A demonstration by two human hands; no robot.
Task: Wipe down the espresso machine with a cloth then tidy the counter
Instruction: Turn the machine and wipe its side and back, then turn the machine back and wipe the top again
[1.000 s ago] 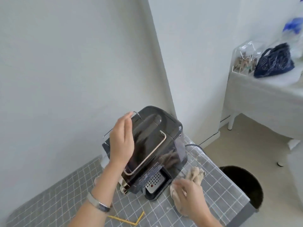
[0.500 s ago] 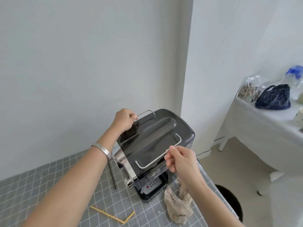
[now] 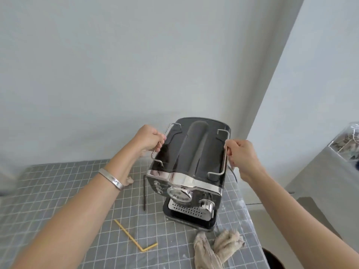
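Observation:
The black espresso machine [image 3: 191, 158] with a chrome front band stands near the right end of the grey checked counter [image 3: 58, 200]. On its top are two wire rails. My left hand [image 3: 150, 137] is closed around the left rail. My right hand [image 3: 240, 155] grips the right rail. A crumpled beige cloth [image 3: 215, 249] lies on the counter in front of the machine, to its right, touched by neither hand.
A bent yellow stick [image 3: 134, 237] lies on the counter left of the cloth. A dark thin rod [image 3: 144, 193] stands beside the machine's left side. A dark bin [image 3: 275, 259] sits below the counter's right edge. A white table with a clear box [image 3: 345, 144] is at the far right.
My right hand let go of the cloth, which now lies on the counter, and took the right rail. My left hand closed on the left rail. The machine now faces me squarely.

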